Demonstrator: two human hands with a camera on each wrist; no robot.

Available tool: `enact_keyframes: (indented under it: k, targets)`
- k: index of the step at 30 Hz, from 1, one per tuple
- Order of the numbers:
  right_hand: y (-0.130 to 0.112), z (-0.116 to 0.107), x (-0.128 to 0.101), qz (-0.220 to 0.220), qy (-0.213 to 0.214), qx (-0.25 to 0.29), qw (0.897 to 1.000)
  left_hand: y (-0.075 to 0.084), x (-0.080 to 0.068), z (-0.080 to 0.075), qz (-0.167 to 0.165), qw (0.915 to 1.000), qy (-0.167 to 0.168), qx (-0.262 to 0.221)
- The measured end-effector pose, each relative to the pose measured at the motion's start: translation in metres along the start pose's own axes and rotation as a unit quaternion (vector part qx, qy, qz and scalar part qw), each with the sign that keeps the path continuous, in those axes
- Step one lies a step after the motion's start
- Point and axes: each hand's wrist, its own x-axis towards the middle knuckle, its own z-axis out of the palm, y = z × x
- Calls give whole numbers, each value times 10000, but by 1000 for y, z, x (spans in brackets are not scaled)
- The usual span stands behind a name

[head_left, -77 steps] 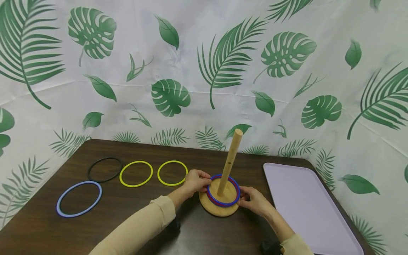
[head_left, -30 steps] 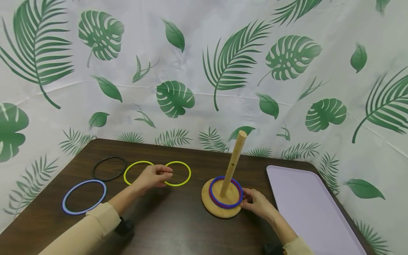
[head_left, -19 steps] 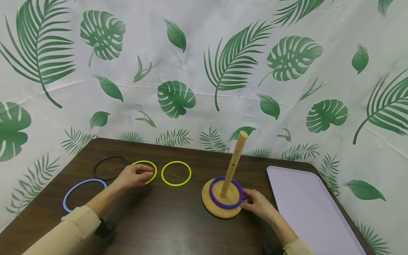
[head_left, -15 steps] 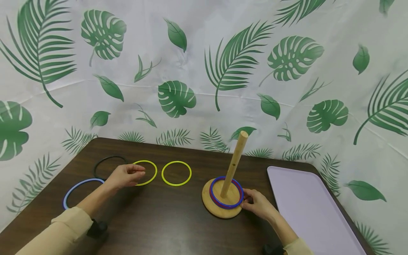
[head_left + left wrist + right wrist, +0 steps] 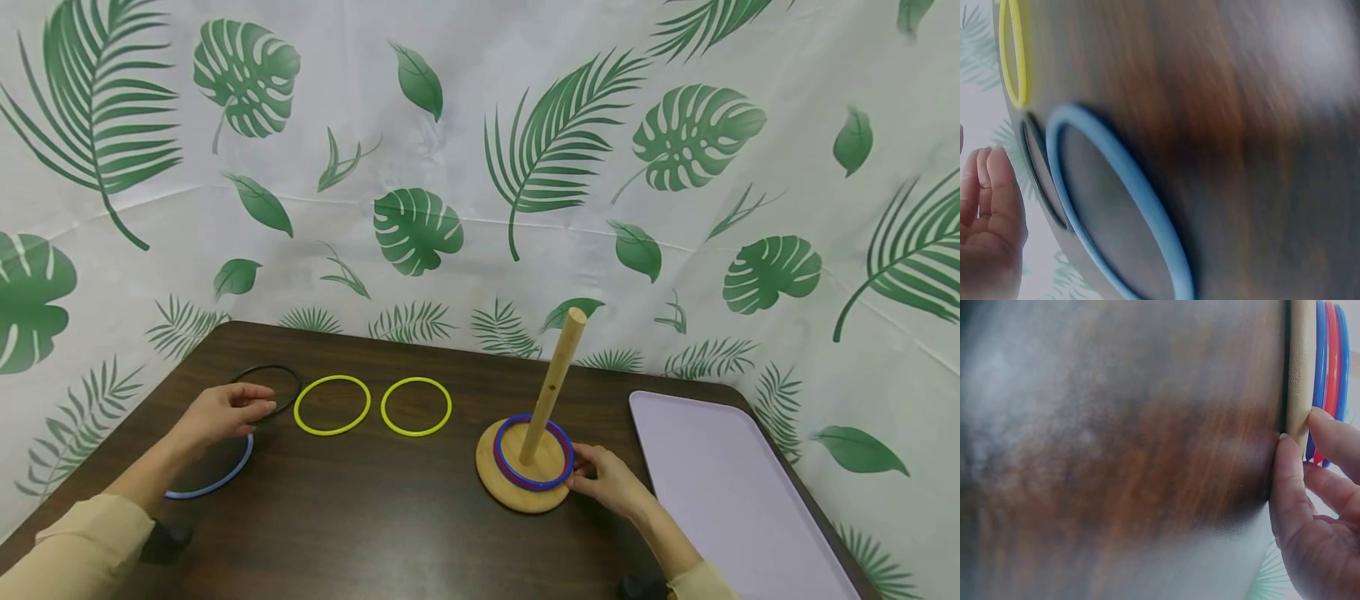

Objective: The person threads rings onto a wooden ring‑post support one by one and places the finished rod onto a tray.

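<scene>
Since half a second ago, the left hand [image 5: 221,412] has moved leftward off the yellow ring [image 5: 332,405] and now hovers with fingers relaxed and apart, holding nothing, above the light blue ring [image 5: 225,477] and beside the black ring [image 5: 279,385]. On the dark tabletop [image 5: 360,517], a lilac tray [image 5: 742,500] lies at the right. Left of it stands the wooden peg stand [image 5: 525,492], carrying a blue ring [image 5: 534,479] over a red one. The right hand [image 5: 611,483] grips the stand's base edge, fingers curled on it.
</scene>
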Motion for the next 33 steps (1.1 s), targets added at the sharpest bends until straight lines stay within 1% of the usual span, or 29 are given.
enact_keyframes:
  k: [4, 6, 11, 16, 21, 24, 28, 33]
  targets:
    - [-1, 0, 0, 71, 3, 7, 10000, -7, -5, -13, -15, 9996, 178, 214]
    - [0, 0, -1, 90, 4, 20, 10000, -10, -8, -18, 26, 9987, 313, 397]
    - [0, 0, -1, 108, 35, -7, 9999, -20, -15, -30, 81, 9947, 627, 808]
    - [1, 0, 0, 101, 61, -95, 9999, -34, -20, -41, 108, 9896, 847, 1160]
    - [0, -1, 0, 42, 38, -49, 10000, -42, -24, -49, 169, 9762, 1118, 1851]
    - [0, -1, 0, 4, 22, -35, 10000, -43, -26, -52, 146, 9687, 1269, 2127]
    - [-1, -1, 0, -28, -7, -4, 10000, -46, -28, -55, 91, 9662, 1314, 2218]
    - [-1, -1, -1, -43, -23, 11, 10000, -50, -29, -58, 46, 9632, 1255, 2378]
